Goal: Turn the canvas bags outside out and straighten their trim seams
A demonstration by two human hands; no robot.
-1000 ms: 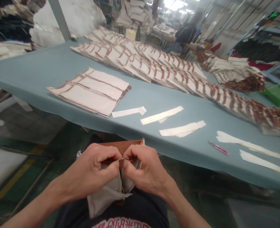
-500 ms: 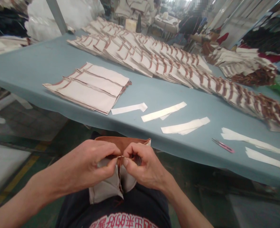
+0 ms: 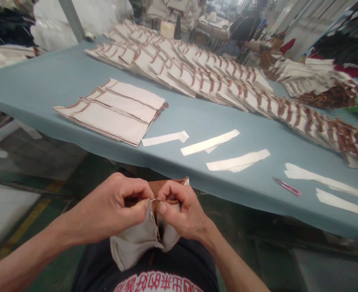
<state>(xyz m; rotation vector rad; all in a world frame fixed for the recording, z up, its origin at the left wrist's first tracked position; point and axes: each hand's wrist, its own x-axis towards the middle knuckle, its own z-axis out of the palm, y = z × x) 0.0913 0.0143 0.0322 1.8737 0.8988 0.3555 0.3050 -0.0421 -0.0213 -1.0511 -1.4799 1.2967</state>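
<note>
In front of my lap I hold a sewn fabric piece (image 3: 133, 243), off-white with a brown side. My left hand (image 3: 121, 202) pinches its upper edge between thumb and fingers. Close beside it, my right hand (image 3: 180, 209) pinches the same edge, both thumbs almost meeting at a seam. Below the thumbs the cloth hangs in folds over my dark shirt. A brown flap of it shows behind my fingers. What lies inside the curled fingers is hidden.
A blue-covered table (image 3: 39, 93) stands ahead. On it are a stack of off-white pieces (image 3: 112, 109), several white strips (image 3: 209, 142), pink-handled thread snips (image 3: 288, 187) and long overlapping rows of sewn pieces (image 3: 179, 73). Another person (image 3: 244, 28) is in the background.
Both hands keep their pinch on the edge. The fabric's lower part has swung slightly down and spread to the left, and less of the brown flap shows behind my hands.
</note>
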